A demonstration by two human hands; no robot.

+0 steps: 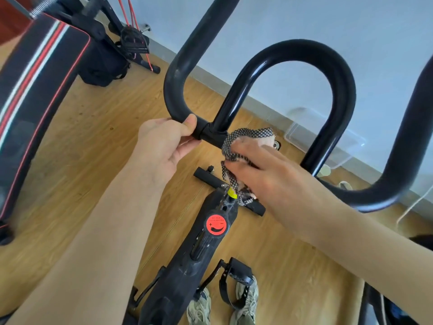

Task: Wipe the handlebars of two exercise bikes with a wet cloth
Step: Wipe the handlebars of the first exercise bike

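Observation:
Black handlebars (293, 52) of an exercise bike fill the middle of the head view, with a glossy centre loop and outer bars curving up on both sides. My left hand (164, 146) grips the left bar just beside the centre joint (210, 133). My right hand (262, 172) holds a black-and-white checked cloth (243, 137) pressed against the middle of the bar, right of the joint. The cloth's loose end hangs down toward the bike frame. The bar under the cloth is hidden.
Below the hands runs the black bike frame with a red round knob (216, 225) and a pedal (239, 272). A padded bench with red and white stripes (35, 85) stands at the left. A clear plastic box (328, 139) sits by the wall. My shoes (246, 301) stand on the wooden floor.

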